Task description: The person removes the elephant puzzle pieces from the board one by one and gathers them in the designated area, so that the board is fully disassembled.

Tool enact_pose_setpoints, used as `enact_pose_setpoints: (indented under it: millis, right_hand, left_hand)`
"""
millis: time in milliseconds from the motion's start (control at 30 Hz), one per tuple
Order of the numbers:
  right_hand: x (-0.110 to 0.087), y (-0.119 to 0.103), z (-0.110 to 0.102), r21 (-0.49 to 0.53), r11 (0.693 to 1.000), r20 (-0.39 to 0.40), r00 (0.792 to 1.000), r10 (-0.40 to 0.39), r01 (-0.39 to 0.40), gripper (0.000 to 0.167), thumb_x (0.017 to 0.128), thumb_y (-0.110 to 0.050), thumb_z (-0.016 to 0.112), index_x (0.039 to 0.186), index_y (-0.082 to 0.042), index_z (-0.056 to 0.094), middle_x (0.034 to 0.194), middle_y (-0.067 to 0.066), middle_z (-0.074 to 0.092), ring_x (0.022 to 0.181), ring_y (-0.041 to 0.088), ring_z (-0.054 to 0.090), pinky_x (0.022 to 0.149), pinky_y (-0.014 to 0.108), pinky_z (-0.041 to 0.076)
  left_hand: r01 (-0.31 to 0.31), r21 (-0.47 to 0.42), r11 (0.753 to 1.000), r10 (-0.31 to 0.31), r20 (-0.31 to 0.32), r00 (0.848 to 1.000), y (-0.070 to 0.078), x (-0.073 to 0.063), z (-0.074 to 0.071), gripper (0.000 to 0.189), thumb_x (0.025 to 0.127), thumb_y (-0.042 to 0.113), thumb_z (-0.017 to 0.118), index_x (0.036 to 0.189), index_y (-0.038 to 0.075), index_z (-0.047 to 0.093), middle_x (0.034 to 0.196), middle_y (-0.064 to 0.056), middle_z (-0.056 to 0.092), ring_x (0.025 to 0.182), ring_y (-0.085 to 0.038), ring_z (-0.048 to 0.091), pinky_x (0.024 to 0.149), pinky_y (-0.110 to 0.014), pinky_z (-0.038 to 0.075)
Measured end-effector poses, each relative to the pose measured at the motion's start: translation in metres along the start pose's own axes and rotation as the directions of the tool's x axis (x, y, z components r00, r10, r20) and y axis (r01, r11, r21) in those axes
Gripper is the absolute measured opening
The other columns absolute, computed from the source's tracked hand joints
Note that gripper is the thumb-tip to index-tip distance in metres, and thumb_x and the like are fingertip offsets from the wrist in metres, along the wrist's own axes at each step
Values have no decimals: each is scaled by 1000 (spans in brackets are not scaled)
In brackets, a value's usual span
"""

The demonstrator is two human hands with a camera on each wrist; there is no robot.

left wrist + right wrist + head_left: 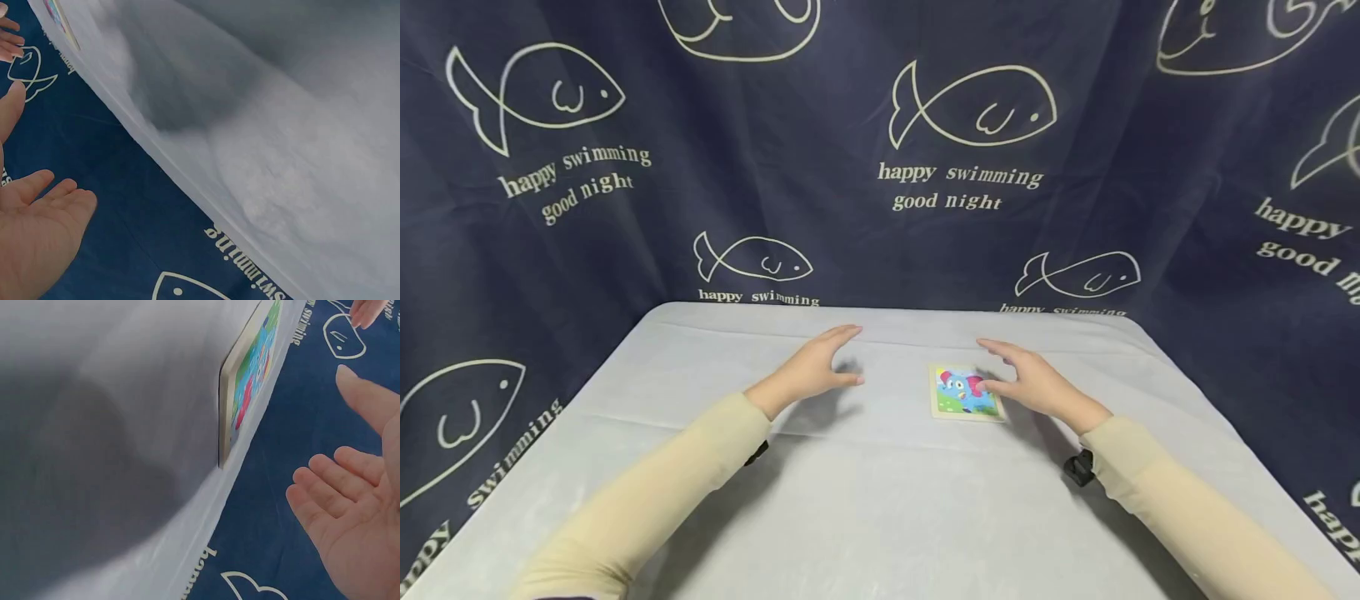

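Note:
A small square wooden picture puzzle (958, 402) with a blue elephant on it lies flat on the table, right of the middle. In the head view my right hand (1033, 383) overlaps its right side, thumb and fingers spread and nothing held. The right wrist view shows the puzzle's pale wooden edge (226, 419) on the cloth, apart from my right hand (350, 500). To the left, my left hand (808, 367) hovers over the table with thumb and fingers apart, holding nothing. Its palm and fingers (44, 212) show relaxed in the left wrist view.
A pale grey cloth covers the table (880, 500). Behind and around it hangs a dark blue curtain (850, 200) printed with fish outlines and lettering. A black wrist strap piece (1079, 468) shows under the right sleeve.

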State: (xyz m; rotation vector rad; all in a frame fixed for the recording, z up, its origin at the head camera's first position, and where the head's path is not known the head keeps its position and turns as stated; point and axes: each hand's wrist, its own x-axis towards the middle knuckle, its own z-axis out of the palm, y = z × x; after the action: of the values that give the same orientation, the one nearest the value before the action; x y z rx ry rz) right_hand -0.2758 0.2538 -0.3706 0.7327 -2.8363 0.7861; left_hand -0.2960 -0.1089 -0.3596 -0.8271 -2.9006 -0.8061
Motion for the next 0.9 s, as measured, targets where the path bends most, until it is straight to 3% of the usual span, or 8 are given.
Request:
enact_pose_setpoints:
  millis: [167,300,433,567,633,900]
  right_hand:
    - [6,3,6,143,988,-32,998,56,-51,59,81,-9,77,133,6,52,130,26,57,112,41,58,97,52,50]
    - [12,3,9,218,963,-17,986,165,-158,46,80,-10,78,119,8,61,106,23,66,94,31,64,85,39,57]
    - [18,0,10,293,906,56,952,302,-305,37,81,-11,78,109,9,64,90,13,69,79,16,63,75,28,55]
    - [23,-1,14,371,826,143,905,401,-425,38,81,-11,78,109,10,64,86,9,69,71,12,65,71,29,59]
    - [25,0,16,387,800,169,888,428,-459,38,81,-11,78,108,10,64,85,7,70,70,11,67,70,28,59]
    - [30,4,26,394,767,188,862,471,-506,29,79,-12,80,97,8,69,77,4,72,67,12,66,66,26,59]
  left_hand:
    - [3,-29,1000,-4,-10,1000,5,11,8,78,83,30,78,147,8,39,150,-12,43,141,-29,37,119,-42,28]
    - [7,-78,997,-8,-14,1000,13,19,13,74,82,25,79,144,6,44,145,-14,47,130,-33,49,112,-42,40]
    - [-5,-106,994,2,-25,1000,20,26,19,67,81,20,80,138,2,50,130,-16,56,113,-30,60,97,-36,53]
    - [9,-131,991,-11,-19,1000,26,32,27,61,80,17,80,133,1,55,117,-14,60,103,-26,62,89,-30,55]
    - [25,-144,989,-27,-8,1000,27,35,31,59,80,18,81,131,1,57,115,-13,61,100,-25,63,87,-29,55]
    - [65,-172,983,-60,35,998,42,51,44,54,79,18,82,126,2,61,113,-13,63,100,-23,63,88,-30,54]
